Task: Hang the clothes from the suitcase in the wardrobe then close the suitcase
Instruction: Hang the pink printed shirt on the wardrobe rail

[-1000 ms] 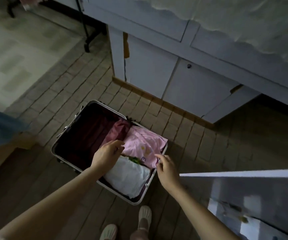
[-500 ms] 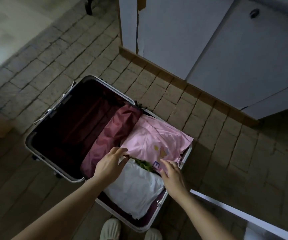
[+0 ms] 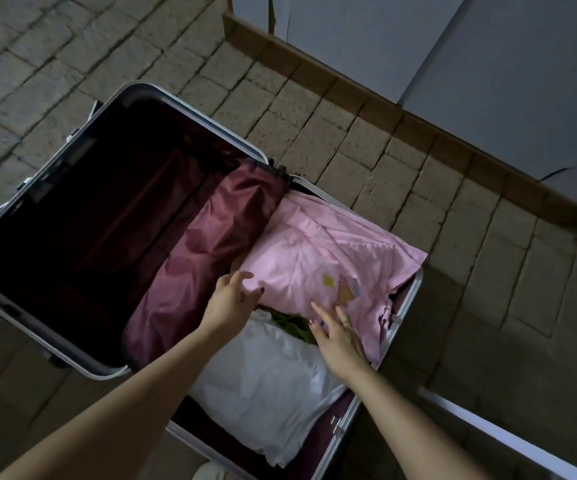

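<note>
Suitcase (image 3: 148, 95) lies open on the brick-patterned floor (image 3: 366, 143) in the head view, the only view, just in front of pale cabinet doors (image 3: 487, 64). Its far half shows only dark lining and a maroon divider flap (image 3: 210, 251). The near half is packed: a pink garment (image 3: 332, 265) on top, a white garment (image 3: 266, 372) nearer the person, and a strip of green cloth (image 3: 294, 323) between them.

The left hand (image 3: 228, 303) touches the pink garment's near-left edge, fingers loosely spread and not visibly closed on it. The right hand (image 3: 339, 337) lies flat on the same garment's near side, fingers straight, a ring on 1 finger. The 2 hands are apart, the green cloth showing between them.

By my reading, the task is barely begun: at least 3 garments are in the suitcase, none on a hanger, and closing comes last. The pink garment carries a yellow and orange printed motif; no readable writing or brand shows anywhere.
</note>
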